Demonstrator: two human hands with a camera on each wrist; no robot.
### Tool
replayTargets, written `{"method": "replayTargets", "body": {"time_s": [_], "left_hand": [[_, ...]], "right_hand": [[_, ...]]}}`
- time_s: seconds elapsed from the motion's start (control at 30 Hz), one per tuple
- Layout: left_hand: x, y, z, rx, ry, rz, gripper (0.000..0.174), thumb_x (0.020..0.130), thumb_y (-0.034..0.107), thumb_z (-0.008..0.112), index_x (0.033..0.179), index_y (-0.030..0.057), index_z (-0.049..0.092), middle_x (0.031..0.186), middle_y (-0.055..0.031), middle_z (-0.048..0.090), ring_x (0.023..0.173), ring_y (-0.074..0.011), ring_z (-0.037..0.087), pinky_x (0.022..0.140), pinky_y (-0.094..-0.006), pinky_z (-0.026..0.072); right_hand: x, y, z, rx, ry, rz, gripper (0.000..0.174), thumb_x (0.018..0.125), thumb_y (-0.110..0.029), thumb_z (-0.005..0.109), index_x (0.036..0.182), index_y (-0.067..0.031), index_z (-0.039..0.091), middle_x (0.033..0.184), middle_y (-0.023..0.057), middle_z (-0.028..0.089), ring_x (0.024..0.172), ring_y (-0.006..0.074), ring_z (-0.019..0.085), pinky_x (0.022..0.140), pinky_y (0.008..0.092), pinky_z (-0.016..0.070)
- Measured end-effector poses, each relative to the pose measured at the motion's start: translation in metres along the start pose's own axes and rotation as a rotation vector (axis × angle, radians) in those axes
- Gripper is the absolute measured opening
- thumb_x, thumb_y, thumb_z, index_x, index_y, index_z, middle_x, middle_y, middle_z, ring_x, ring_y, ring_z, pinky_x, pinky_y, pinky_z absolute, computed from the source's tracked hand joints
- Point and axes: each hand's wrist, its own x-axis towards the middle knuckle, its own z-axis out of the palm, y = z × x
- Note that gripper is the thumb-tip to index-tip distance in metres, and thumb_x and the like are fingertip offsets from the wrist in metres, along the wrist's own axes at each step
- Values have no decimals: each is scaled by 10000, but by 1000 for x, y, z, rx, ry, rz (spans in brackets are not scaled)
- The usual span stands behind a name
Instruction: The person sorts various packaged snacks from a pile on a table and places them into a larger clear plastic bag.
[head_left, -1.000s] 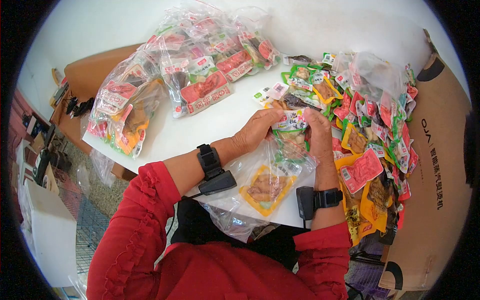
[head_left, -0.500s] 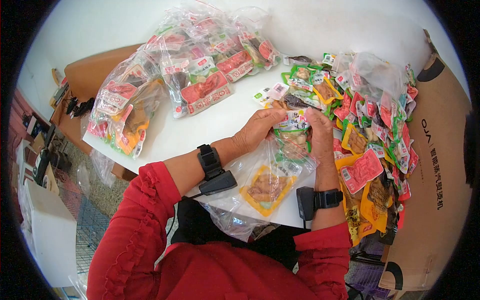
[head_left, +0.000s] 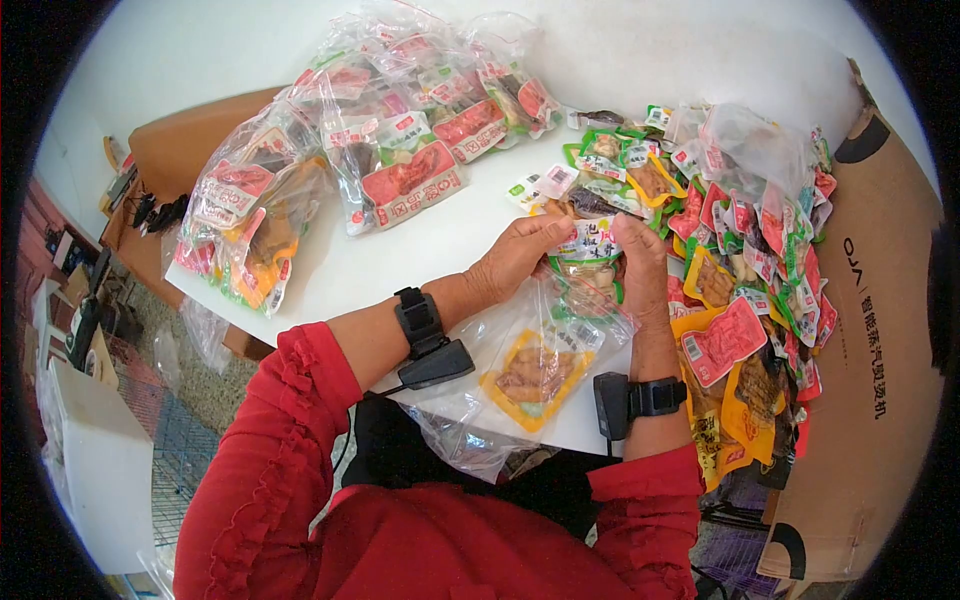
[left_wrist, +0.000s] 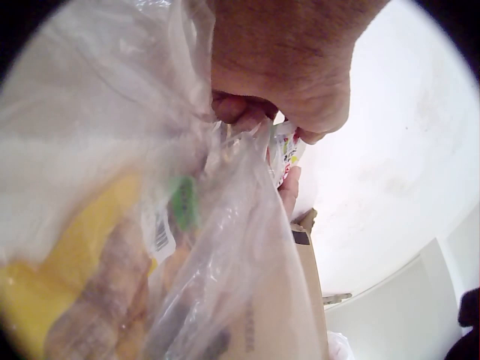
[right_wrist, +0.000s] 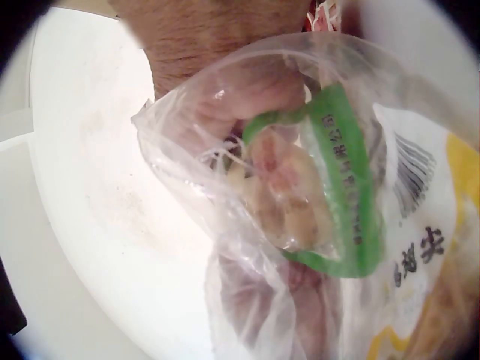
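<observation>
A small green-edged snack packet [head_left: 585, 245] with a white label is held upright between both hands. My left hand [head_left: 515, 258] pinches its left upper corner, thumb along the top. My right hand [head_left: 643, 265] grips its right side, thumb at the upper corner. Around the packet's lower part lies a clear plastic bag [left_wrist: 225, 262]; in the right wrist view the packet's green border [right_wrist: 352, 195] and pale contents show through the film. Lower in the same bag, a yellow-edged packet [head_left: 535, 380] rests near the table's front edge. The fingers behind the packet are mostly hidden.
Filled clear bags [head_left: 400, 150] of packets stand at the back and left of the white table [head_left: 400, 255]. A heap of loose packets [head_left: 745, 240] covers the right side, against a tall cardboard box [head_left: 870, 350]. Each wrist wears a black strapped camera.
Both hands stay almost in place. The green-edged packet has tilted slightly, showing more of its pale contents below the label.
</observation>
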Motion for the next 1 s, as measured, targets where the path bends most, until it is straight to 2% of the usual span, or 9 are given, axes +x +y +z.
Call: {"method": "replayTargets", "body": {"time_s": [0.77,1.0], "left_hand": [[2,-1,-4,56,-35,30,340,865,404,464,813,87,572,655,38,472,549,-44,399,471,-182,343],[0,1,-3,36,-41,18,332,865,400,464,836,89,579,665,46,474,559,-38,400,471,-180,341]], "right_hand": [[-1,0,3,96,-15,12,229,835,-213,544,854,9,597,767,24,600,650,68,542,599,203,443],[-2,-1,3,38,0,11,231,842,-218,530,854,3,597,757,17,595,635,62,534,578,201,438]]}}
